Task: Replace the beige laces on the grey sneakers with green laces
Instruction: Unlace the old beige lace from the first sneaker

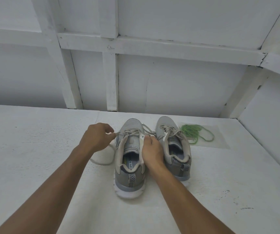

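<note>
The left shoe stands on the table, heel nearest, its beige lace looping off to its left. The left hand pinches that lace beside the eyelets. The right hand grips the shoe's right side, fingers curled. Right of it stands the other shoe — then the green laces, bunched on a clear bag.

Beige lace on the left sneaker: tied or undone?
Undone: its loose end trails on the table beside the sneaker, pinched by the left hand.
</note>
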Motion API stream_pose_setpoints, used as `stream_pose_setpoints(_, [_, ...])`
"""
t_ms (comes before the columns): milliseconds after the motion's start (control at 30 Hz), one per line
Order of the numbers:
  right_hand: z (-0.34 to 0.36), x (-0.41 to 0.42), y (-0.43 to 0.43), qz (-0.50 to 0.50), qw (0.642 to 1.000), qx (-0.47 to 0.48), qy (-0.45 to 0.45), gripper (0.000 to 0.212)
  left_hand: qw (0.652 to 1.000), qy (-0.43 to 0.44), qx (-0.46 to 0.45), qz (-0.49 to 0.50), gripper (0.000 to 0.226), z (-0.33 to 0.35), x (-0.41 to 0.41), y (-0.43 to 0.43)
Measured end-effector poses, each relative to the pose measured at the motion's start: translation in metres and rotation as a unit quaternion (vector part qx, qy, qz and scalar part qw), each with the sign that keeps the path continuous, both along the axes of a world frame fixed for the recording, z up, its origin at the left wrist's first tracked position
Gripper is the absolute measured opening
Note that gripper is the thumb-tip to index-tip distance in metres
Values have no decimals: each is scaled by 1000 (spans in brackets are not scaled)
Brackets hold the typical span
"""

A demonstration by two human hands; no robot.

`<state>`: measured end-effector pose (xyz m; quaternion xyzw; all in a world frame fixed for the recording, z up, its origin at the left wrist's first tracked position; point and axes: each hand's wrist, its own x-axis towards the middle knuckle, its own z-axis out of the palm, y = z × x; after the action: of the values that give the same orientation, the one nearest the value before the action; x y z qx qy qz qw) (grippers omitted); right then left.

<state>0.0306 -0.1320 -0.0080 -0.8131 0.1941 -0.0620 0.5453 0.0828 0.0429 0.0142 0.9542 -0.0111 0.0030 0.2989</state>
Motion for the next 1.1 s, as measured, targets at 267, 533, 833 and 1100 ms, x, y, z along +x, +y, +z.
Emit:
stream_pose_setpoints(267, [23, 0, -6, 108, 973, -203, 4, 25, 994, 47, -96, -23, 28, 7, 3, -34])
stream_pose_setpoints(533, [43, 32, -2, 232, 886, -396, -64, 20, 974, 117, -192, 2, 14, 4, 8, -29])
stream_pose_setpoints(833, [43, 68, 11, 320, 846, -423, 46, 20, 955, 136, -263, 14, 19, -2, 7, -22])
stream_pose_setpoints(1100, [49, 77, 9, 274, 857, -431, 75, 6, 948, 134, -288, 13, 19, -11, 8, -16])
